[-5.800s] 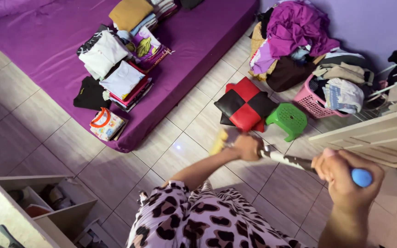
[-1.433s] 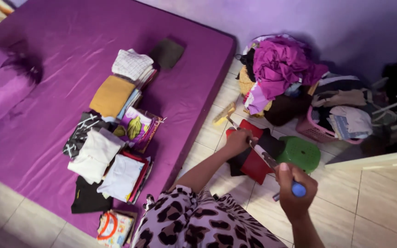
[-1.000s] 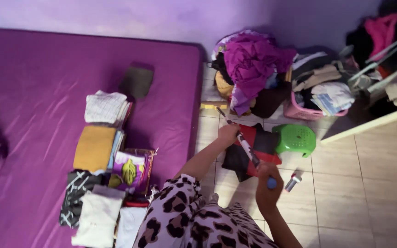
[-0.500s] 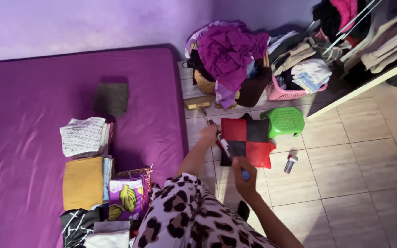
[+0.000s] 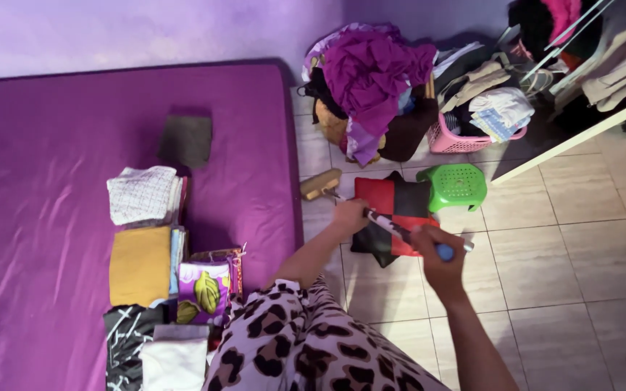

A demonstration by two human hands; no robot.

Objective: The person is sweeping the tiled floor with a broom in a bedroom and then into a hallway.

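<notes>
Broom point(image 5: 320, 185) w/ yellowish bristle head on the tile floor point(image 5: 545, 239), just beside the edge of the purple mattress point(image 5: 52, 145); its patterned stick runs diagonally back toward the person and ends in a blue cap. Left hand point(image 5: 349, 215) is clenched round the stick lower down, near the head; right hand point(image 5: 437, 253) is clenched round the top end, blue cap poking out past the fingers. Stick's middle stretch crosses in front of a red/black checked cushion point(image 5: 389, 199), so part of the cushion is hidden behind stick + hands. Green plastic stool point(image 5: 456, 185) just beside the cushion; its legs barely visible. Pink laundry basket point(image 5: 449, 137) is mostly buried under clothes, only part of the wall shows. Purple clothes heap point(image 5: 374, 72) covers whatever is under it. Folded clothes stacks point(image 5: 143, 239) on the mattress; lowest stack cut off by frame bottom & partly hidden by the leopard-print garment point(image 5: 306, 347). Top right: hanging clothes, cut off and hard to make out.
</notes>
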